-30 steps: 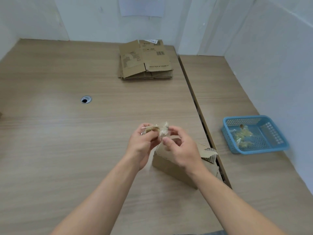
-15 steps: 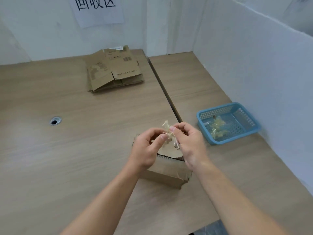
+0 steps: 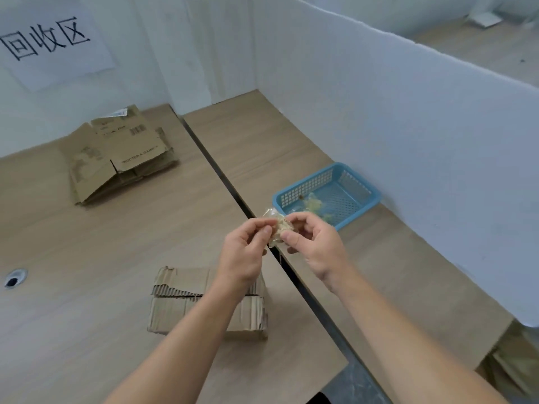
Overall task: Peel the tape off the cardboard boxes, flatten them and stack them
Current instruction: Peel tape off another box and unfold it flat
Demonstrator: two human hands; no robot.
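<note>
Head view: we find the left hand (image 3: pixel 248 243) and right hand (image 3: pixel 312 246) both pinching a wad of peeled tape (image 3: pixel 277 225) near the blue basket (image 3: pixel 306 186). We judge the sticky tape may cling to fingers and miss it. One box (image 3: pixel 186 304) stands on the wooden table (image 3: pixel 102 258); the flattened stack (image 3: pixel 116 158) lies by white partitions (image 3: pixel 408 126).

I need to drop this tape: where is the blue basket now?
Head view, right side: the blue basket sits on the right table beside the white partition, just beyond the right hand holding the tape wad.
</note>
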